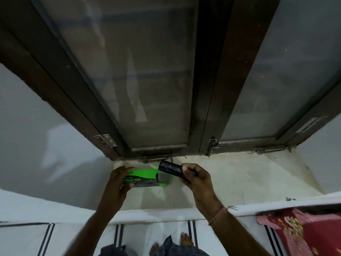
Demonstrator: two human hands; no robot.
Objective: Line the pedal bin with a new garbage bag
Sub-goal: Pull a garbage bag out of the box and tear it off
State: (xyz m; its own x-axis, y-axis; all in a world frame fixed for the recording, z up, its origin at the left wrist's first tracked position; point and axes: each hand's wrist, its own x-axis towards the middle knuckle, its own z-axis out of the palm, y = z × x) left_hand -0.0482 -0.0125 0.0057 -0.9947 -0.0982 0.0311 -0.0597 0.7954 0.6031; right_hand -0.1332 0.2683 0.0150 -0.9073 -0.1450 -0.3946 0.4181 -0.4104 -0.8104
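Holding the green-and-black cardboard box of garbage bags at its closed end, the left hand keeps it level over the pale stone window sill, open end turned toward the other hand. The right hand is wrapped around a tight black roll of plastic bags, which sits just beside the box mouth, apparently clear of it; the motion blur there makes it hard to say whether the two touch. Gripping the box by its far end leaves the mouth free, which suits sliding the roll out or back in.

No pedal bin shows anywhere, so where the bag must go cannot be told. The box lettering is partly covered by fingers. Behind the dark wooden window frame, the frosted glass reveals nothing. A red floral cloth is cut off at the lower right.
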